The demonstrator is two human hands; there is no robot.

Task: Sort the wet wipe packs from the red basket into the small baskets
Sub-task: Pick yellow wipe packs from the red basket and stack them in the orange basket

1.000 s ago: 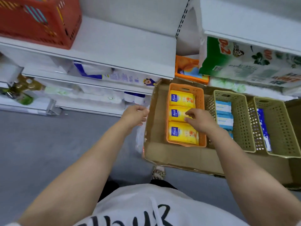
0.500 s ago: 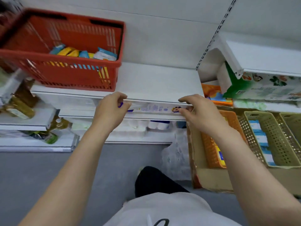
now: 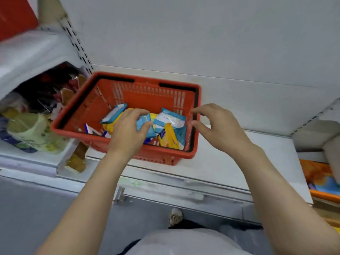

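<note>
The wet wipe packs (image 3: 166, 124) lie heaped inside the red basket (image 3: 150, 89) on the white shelf (image 3: 230, 162). The left hand (image 3: 128, 131) reaches into the basket, fingers curled onto a blue pack (image 3: 145, 124). The right hand (image 3: 219, 127) hovers at the basket's right rim, fingers loosely curled, holding nothing.

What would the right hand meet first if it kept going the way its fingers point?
Probably the right rim of the red basket: the right hand hovers beside it, fingers aimed leftward, though depth is unclear.
</note>
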